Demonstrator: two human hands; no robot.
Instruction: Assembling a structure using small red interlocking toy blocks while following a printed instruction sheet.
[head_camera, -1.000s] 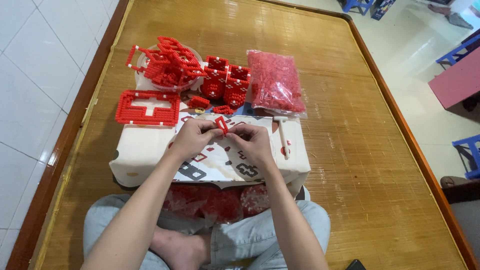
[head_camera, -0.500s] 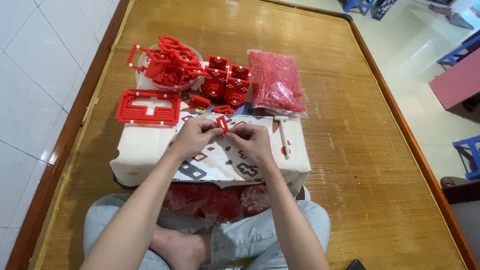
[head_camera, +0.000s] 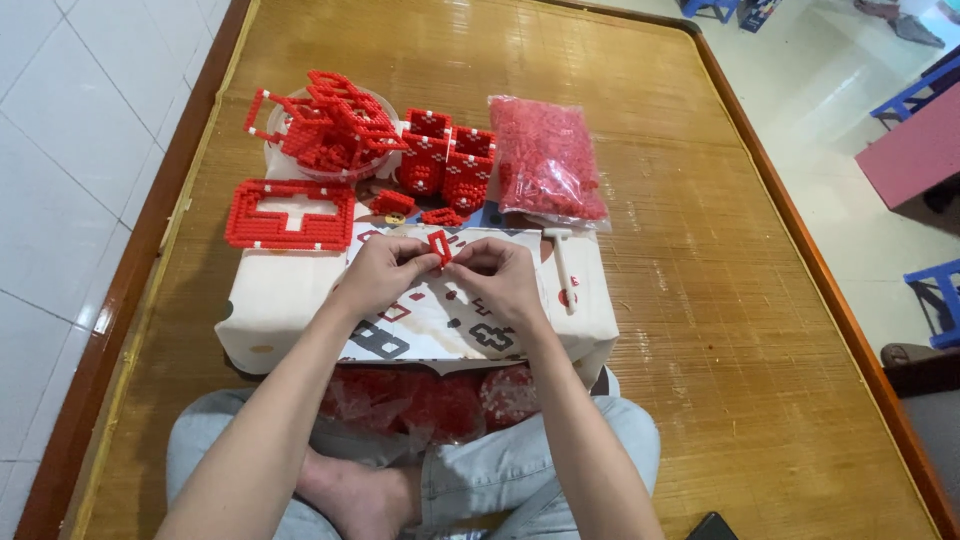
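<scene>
Both my hands meet over a white cardboard box (head_camera: 280, 305) that rests across my lap. My left hand (head_camera: 385, 272) and my right hand (head_camera: 500, 278) pinch a small red brick piece (head_camera: 440, 246) between their fingertips, holding it just above the box top. A printed sheet with red and grey shapes (head_camera: 420, 325) lies under my hands on the box.
Beyond the box on the bamboo mat (head_camera: 680, 300) lie a flat red and white brick panel (head_camera: 290, 214), a bowl heaped with red brick frames (head_camera: 325, 125), two red brick blocks (head_camera: 447, 160), a clear bag of red bricks (head_camera: 545, 155) and a small white hammer (head_camera: 562, 255). Bags of red pieces (head_camera: 430, 400) sit in my lap.
</scene>
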